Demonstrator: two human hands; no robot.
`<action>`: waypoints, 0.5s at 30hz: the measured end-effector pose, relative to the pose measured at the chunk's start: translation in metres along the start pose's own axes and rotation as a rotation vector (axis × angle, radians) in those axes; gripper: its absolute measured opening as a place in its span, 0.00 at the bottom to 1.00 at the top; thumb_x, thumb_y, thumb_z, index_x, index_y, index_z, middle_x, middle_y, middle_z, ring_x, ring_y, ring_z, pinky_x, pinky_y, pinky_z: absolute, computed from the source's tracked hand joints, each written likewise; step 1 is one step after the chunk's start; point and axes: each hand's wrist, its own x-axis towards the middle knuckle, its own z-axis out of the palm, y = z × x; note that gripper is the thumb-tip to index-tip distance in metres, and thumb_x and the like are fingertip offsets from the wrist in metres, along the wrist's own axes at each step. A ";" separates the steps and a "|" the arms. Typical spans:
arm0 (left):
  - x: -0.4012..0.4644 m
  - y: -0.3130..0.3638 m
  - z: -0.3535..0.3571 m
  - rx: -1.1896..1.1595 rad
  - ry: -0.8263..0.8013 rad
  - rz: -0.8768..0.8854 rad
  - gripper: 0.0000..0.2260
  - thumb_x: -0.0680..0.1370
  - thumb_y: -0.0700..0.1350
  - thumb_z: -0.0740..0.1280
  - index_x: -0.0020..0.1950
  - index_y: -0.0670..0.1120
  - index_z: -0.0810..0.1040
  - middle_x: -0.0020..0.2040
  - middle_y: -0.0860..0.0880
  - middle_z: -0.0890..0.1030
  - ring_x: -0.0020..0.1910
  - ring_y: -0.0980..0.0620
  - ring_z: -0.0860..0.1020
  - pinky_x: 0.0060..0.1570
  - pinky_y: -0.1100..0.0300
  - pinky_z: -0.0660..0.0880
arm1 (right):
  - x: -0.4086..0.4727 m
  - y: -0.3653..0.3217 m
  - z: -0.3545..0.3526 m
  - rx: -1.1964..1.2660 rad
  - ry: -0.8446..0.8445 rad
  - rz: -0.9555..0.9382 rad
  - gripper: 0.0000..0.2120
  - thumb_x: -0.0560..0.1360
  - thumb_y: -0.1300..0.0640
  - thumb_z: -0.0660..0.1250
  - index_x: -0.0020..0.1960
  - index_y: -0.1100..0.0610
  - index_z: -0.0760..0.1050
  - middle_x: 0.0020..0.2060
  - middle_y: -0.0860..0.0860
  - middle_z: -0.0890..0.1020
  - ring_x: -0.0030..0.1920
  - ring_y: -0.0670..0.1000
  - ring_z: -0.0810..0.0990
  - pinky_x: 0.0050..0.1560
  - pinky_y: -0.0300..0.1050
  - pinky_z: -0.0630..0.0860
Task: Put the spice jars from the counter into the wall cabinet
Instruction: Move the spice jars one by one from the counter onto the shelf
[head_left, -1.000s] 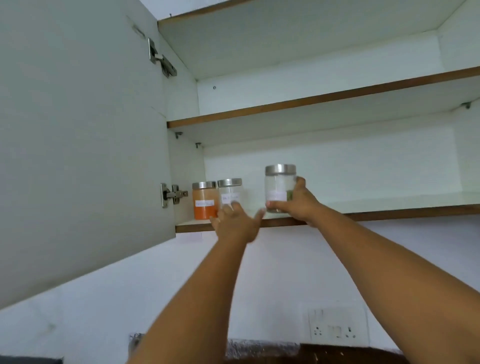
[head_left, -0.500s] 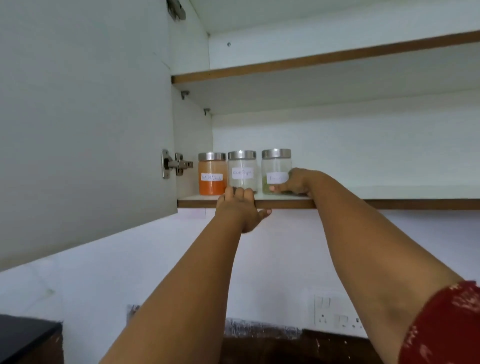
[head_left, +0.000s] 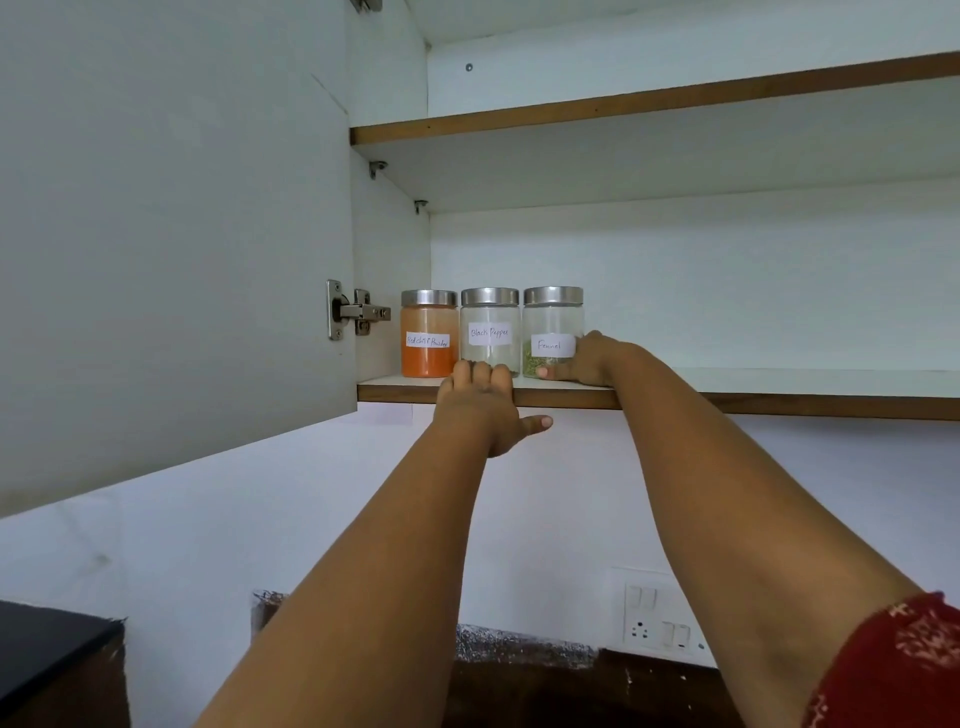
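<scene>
Three steel-lidded glass jars stand in a row at the left end of the cabinet's lower shelf: an orange red chili powder jar, a black pepper jar and a fennel jar. My right hand holds the fennel jar low on its right side, with the thumb across its front base. The jar stands upright on the shelf beside the black pepper jar. My left hand rests its fingers over the shelf's front edge below the black pepper jar, thumb stretched out to the right.
The open cabinet door hangs at the left on its hinge. An upper shelf runs above. To the right of the jars the lower shelf is bare. A wall socket panel sits on the wall below.
My right hand has brought the fennel jar from in front of the shelf down onto it, beside the black pepper jar. My left hand has moved up onto the shelf edge.
</scene>
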 end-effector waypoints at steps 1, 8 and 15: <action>0.000 0.000 -0.001 0.005 -0.010 -0.007 0.39 0.74 0.71 0.57 0.76 0.47 0.58 0.74 0.45 0.62 0.72 0.42 0.58 0.71 0.46 0.60 | -0.002 -0.001 0.000 0.004 0.005 0.021 0.46 0.68 0.34 0.71 0.75 0.59 0.60 0.70 0.58 0.69 0.67 0.59 0.72 0.61 0.50 0.69; -0.003 0.004 -0.004 0.081 -0.038 -0.019 0.49 0.63 0.75 0.66 0.74 0.48 0.58 0.71 0.45 0.65 0.70 0.43 0.62 0.69 0.48 0.63 | -0.032 -0.003 -0.003 -0.046 -0.040 0.279 0.60 0.61 0.21 0.62 0.80 0.56 0.50 0.76 0.57 0.60 0.73 0.60 0.65 0.70 0.56 0.65; -0.010 0.006 -0.016 0.108 -0.102 -0.021 0.51 0.68 0.75 0.62 0.78 0.44 0.51 0.76 0.42 0.58 0.74 0.38 0.57 0.73 0.46 0.55 | -0.091 0.020 0.004 -0.391 0.265 -0.043 0.34 0.79 0.33 0.41 0.64 0.51 0.76 0.62 0.54 0.79 0.61 0.57 0.77 0.54 0.51 0.68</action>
